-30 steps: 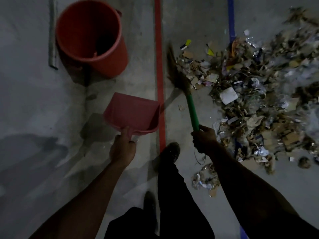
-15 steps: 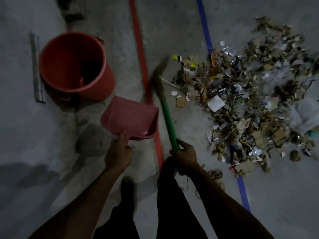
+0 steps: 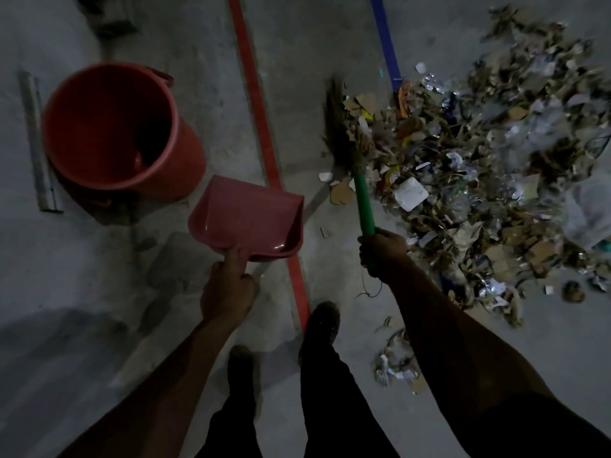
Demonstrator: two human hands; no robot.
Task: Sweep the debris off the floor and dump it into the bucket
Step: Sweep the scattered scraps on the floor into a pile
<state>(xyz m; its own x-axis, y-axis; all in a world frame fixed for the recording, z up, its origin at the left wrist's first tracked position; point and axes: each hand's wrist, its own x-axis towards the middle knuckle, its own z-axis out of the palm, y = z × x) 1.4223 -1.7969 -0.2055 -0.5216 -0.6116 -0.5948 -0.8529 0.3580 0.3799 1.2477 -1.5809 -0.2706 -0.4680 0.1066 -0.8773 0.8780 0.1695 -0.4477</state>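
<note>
A large pile of debris (image 3: pixel 489 180), cardboard scraps, paper and foil, covers the floor at the right. My right hand (image 3: pixel 383 251) grips the green handle of a broom (image 3: pixel 363 203), whose brown bristles press against the pile's left edge. My left hand (image 3: pixel 228 285) holds the handle of a pink dustpan (image 3: pixel 248 216), lifted just above the floor between the bucket and the pile. The orange bucket (image 3: pixel 178 133) stands upright at the left, open, with something dark at its bottom.
A red floor line (image 3: pixel 258 120) and a blue one (image 3: pixel 385 41) run away from me. A grey metal bar (image 3: pixel 36 143) lies left of the bucket. My shoes (image 3: pixel 322 325) stand by the red line, with a small clump of scraps (image 3: pixel 396 361) beside my right arm.
The broom head swung from near the red line back right against the pile's left edge. The view shifted, so bucket and dustpan sit lower and further right. Both grips are unchanged.
</note>
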